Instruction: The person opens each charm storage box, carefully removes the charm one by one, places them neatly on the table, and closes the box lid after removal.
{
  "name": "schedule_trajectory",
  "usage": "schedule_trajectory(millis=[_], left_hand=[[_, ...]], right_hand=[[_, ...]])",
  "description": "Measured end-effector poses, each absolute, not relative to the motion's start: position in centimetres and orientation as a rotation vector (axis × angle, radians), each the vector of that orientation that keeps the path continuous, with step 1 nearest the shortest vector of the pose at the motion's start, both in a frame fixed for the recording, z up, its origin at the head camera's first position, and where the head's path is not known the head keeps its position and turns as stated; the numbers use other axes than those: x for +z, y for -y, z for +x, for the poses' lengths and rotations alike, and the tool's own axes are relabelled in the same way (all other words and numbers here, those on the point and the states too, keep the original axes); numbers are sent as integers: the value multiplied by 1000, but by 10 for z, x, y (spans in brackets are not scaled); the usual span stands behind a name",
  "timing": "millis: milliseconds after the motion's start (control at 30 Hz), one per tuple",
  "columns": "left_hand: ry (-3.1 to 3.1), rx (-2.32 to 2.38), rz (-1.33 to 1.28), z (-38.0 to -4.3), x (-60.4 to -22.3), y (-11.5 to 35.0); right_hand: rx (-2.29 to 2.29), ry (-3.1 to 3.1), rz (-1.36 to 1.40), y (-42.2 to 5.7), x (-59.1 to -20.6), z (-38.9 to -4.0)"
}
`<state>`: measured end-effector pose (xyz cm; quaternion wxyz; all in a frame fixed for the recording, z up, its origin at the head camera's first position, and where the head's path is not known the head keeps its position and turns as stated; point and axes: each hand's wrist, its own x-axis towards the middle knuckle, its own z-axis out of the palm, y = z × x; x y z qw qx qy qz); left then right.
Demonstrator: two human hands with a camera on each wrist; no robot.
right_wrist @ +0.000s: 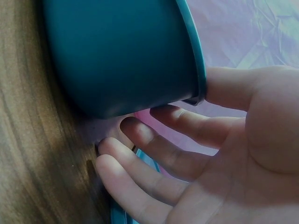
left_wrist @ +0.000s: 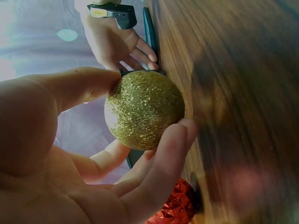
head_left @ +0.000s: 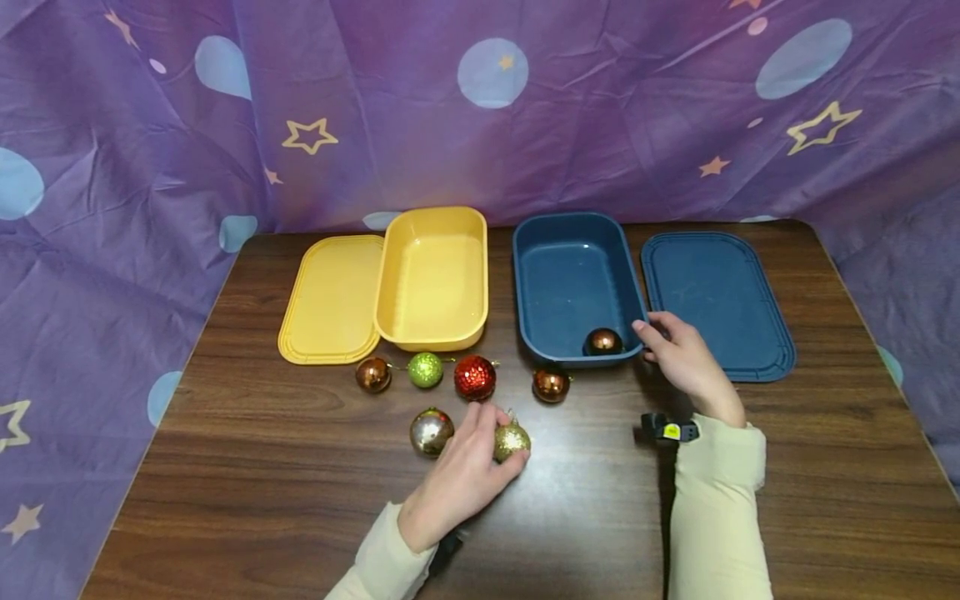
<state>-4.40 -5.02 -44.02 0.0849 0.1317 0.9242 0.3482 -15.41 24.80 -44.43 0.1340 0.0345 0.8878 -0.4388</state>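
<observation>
"Where's the gold glitter bauble (left_wrist: 145,109)?"
"In my left hand (head_left: 467,467), pinched between thumb and fingers; it's round, so no long axis."
"Beyond that hand?"
"A faceted red bauble (head_left: 475,377) just ahead; farther off, ahead and right, a smooth, round-cornered blue tub (head_left: 562,287), its rim gripped by my right hand (head_left: 690,358)."

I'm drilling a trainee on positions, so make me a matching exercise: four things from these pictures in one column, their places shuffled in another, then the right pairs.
Things
1. Glittery gold ball
2. Right hand
3. Yellow lid
4. Blue lid

Places
A. Lying to the right of the blue box
B. Held between the fingers and thumb of the left hand
C. Lying to the left of the yellow box
D. At the blue box's near right corner

Pairs: 1-B, 2-D, 3-C, 4-A
</observation>
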Motion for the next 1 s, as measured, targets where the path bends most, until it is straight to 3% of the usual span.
schedule_trajectory(millis=[1000], left_hand=[[-2783, 985, 405, -44, -444, 51]], right_hand=[[-1271, -2569, 110, -247, -443, -154]])
